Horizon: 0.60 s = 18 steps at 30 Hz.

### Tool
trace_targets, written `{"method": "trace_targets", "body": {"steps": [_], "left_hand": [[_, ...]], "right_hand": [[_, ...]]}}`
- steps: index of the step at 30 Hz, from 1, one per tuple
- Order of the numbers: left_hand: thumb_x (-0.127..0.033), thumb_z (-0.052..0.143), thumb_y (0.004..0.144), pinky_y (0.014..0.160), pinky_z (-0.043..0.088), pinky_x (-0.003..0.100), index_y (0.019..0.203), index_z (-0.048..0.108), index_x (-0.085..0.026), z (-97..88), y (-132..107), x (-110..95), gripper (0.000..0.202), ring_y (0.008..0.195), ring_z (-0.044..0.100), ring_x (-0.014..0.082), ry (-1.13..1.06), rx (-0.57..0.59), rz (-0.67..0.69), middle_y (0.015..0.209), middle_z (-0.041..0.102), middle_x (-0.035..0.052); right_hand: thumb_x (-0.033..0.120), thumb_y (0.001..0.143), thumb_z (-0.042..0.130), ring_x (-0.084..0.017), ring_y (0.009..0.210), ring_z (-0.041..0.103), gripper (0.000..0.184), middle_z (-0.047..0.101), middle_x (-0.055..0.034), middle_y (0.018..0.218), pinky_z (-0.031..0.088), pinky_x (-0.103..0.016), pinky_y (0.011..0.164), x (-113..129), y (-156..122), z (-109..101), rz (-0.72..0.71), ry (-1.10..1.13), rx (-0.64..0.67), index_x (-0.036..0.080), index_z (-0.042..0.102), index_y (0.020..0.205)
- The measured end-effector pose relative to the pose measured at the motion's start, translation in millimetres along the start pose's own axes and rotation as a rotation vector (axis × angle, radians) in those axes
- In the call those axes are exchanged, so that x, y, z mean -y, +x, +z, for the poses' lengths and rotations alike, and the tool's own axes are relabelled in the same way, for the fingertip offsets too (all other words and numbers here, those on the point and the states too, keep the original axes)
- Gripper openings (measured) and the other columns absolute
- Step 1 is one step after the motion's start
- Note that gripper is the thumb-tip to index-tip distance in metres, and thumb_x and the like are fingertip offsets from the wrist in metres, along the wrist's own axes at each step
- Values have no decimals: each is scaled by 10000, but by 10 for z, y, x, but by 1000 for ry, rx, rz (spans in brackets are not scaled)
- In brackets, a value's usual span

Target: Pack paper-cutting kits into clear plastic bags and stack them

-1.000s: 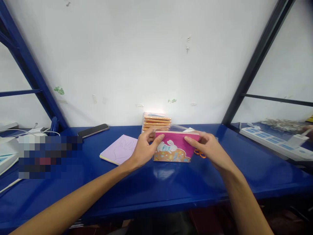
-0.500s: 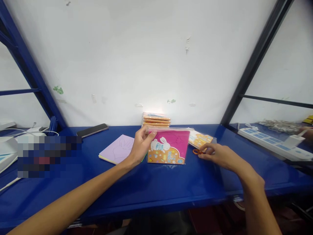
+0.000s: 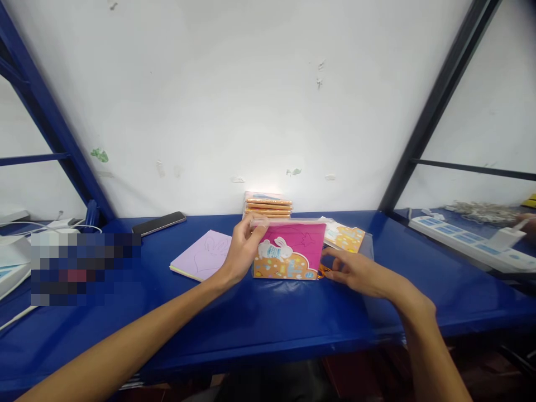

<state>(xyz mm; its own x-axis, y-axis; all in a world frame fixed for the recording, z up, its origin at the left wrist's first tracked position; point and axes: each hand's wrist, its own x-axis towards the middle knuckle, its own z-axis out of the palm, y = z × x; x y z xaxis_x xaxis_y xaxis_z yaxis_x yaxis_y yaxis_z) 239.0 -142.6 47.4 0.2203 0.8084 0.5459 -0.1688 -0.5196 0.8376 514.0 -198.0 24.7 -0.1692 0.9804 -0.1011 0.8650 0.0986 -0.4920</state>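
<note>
Head view: a glossy blue table [image 3: 268, 321] runs to a scuffed white wall [image 3: 251, 95], with a blue post [image 3: 46, 106] at left and a dark post [image 3: 439, 84] at right. A black phone [image 3: 159, 223] lies far left; a white power strip [image 3: 469, 243] sits far right. Pixelation hides a patch at left, and another person's hand [image 3: 528, 223] is cut off by the right edge. The left hand [image 3: 245, 243] pinches the upper left corner of a pink packet [image 3: 288, 257], tilted up at centre. Curled fingers of the right hand [image 3: 355, 272] meet orange-handled scissors [image 3: 322, 272] at its right side; whether they grip, I cannot tell, since the blades are hidden. Clear, shiny plastic sleeves the packet, printed with a white rabbit. Flat purple paper [image 3: 203, 254] lies left of it, gold-edged packs [image 3: 268, 207] are stacked behind, and a yellow-orange card [image 3: 345, 237] lies right.
</note>
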Motion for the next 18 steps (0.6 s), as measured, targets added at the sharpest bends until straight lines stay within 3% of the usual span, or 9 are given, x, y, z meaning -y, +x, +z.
{"method": "trace_targets", "body": {"steps": [2, 4, 9, 14, 18], "left_hand": [[-387, 620, 926, 745, 474, 267, 849, 586, -210, 3, -2, 6, 197, 837, 569, 177, 12, -2, 2, 850, 596, -1], [-382, 626, 923, 771, 468, 271, 883, 598, -207, 5, -3, 22, 182, 861, 572, 178, 29, -9, 7, 882, 600, 4], [-368, 645, 926, 806, 469, 294, 920, 597, -202, 1, -11, 75, 173, 879, 591, 185, 30, 7, 5, 920, 600, 14], [-344, 681, 903, 804, 491, 301, 967, 601, -209, 0, -17, 97, 170, 911, 619, 198, -15, 30, 3, 975, 631, 25], [-367, 643, 929, 810, 487, 295, 954, 607, -203, 8, -19, 78, 170, 910, 612, 195, -6, 30, 10, 966, 636, 27]], "right_hand": [[396, 927, 612, -203, 719, 616, 377, 679, -52, 857, 457, -302, 662, 15, 23, 25, -33, -34, 15, 213, 611, 1257], [438, 930, 613, -193, 691, 605, 313, 676, -40, 802, 443, -291, 630, -17, 65, 57, -44, 9, 46, 205, 628, 1140], [454, 885, 684, -174, 669, 594, 259, 668, -10, 739, 433, -269, 606, -146, 142, 101, -57, 147, 75, 213, 634, 967], [380, 826, 738, -171, 671, 588, 205, 649, 5, 704, 431, -266, 613, -86, 76, 45, -93, 223, 116, 212, 624, 861], [350, 827, 712, -190, 673, 623, 175, 679, 1, 703, 451, -287, 628, -2, 37, -41, -104, 204, -18, 228, 587, 810]]}}
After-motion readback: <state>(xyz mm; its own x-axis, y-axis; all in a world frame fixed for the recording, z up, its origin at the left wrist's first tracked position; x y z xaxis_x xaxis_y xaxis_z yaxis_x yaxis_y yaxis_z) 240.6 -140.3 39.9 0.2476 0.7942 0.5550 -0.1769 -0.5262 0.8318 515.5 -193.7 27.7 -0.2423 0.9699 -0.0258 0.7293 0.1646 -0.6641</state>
